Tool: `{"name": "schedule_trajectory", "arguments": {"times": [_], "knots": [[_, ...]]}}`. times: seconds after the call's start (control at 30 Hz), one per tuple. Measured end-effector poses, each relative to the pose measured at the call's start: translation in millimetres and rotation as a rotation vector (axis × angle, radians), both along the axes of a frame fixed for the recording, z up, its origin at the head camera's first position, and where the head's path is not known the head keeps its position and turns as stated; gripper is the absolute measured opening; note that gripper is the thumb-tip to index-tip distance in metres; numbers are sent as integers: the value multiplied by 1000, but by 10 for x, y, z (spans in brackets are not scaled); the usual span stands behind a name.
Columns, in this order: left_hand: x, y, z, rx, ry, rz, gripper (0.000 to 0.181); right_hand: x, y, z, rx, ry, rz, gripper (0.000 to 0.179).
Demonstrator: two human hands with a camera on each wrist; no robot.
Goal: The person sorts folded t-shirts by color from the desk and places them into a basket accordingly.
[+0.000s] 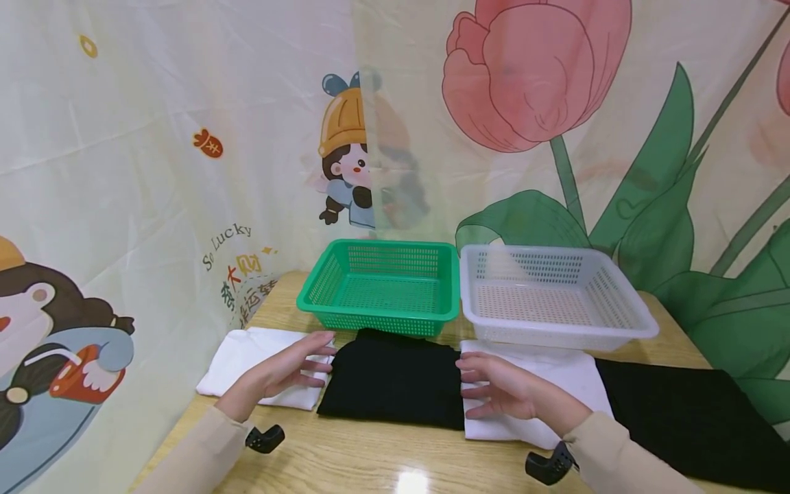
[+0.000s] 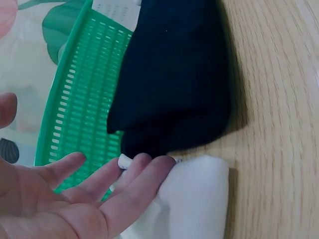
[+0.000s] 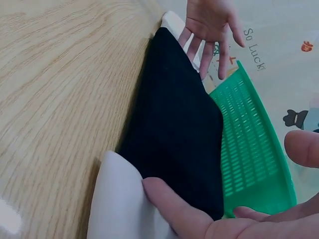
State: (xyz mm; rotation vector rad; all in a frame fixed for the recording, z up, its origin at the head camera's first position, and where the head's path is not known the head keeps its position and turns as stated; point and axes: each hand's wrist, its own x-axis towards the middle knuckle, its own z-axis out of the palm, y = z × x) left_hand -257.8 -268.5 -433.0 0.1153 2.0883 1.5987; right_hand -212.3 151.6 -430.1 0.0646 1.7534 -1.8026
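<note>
The folded black fabric piece point(image 1: 395, 381) lies on the light wood-grain table point(image 1: 345, 449), btwn the two hands and in front of the rectangular green perforated plastic basket point(image 1: 370, 321). L hand point(image 1: 286, 370) is at its left end, R hand point(image 1: 503, 387) at its right; on both, fingers are loosely extended and spread, thumbs well apart, w/ nothing held. Can't tell if any fingertip actually touches the cloth.

To pick it up well, IMO: fingers under both ends at the same time, thumbs on top, lift level so the folds don't slip. Prob. worth minding the folded white fabric piece point(image 1: 568, 384) under R hand, b/c its edge meets or nearly meets the black one & could get dragged along.

Further out: a smaller white folded cloth point(image 1: 237, 357) by L hand, a wide black cloth point(image 1: 697, 418) far right, and a rectangular white perforated plastic basket point(image 1: 555, 335) next to the green one. Table has a bright glare spot near the person. Behind it, pale printed curtains point(image 1: 259, 89) w/ a big pink tulip, cartoon figures & "So Lucky" lettering.
</note>
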Motion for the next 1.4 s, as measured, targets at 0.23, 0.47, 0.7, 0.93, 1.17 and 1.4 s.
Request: {"name": "schedule_trajectory", "arguments": {"times": [0.23,0.47,0.7,0.93,1.17,1.4], "knots": [[10,77,26,-53,-11,19,85,-23,-18,24,29,1,7,77],[-9,161,-33,-28,-49,45,83,-48,-24,-9,9,-5,-6,79],[-20,187,-100,-16,-76,53,74,-81,-46,-74,-83,-56,-24,80],[-35,259,-49,-70,-63,28,70,-115,-91,-133,-147,-77,-30,85],[-71,254,-93,-41,-59,16,69,-123,-150,-182,-155,-36,-55,83],[-64,178,-225,39,-65,-73,75,-124,-224,-202,-142,30,-78,80]]}}
